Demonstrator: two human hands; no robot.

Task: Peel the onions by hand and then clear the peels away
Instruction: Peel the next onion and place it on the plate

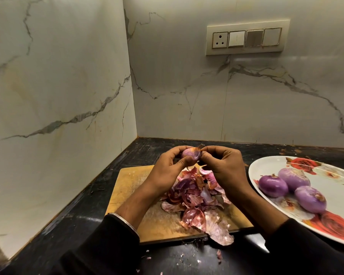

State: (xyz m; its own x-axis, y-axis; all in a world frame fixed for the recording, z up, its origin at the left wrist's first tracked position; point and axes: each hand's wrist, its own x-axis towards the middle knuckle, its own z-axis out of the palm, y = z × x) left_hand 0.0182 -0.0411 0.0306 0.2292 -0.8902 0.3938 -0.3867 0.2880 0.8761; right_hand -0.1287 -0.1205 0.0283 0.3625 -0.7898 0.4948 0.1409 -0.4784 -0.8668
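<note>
Head view: both hands are up over the wooden cutting board (131, 183) — the left hand (168, 167) curls round a small purple onion (190, 153), and the right hand (224, 165) pinches the dry skin at its top. Below them, a heap of peels (197, 199) lies on the board, spilling onto the dark desk (83, 215). Off right, three peeled onions (292, 187) sit on a floral plate (266, 165).
</note>
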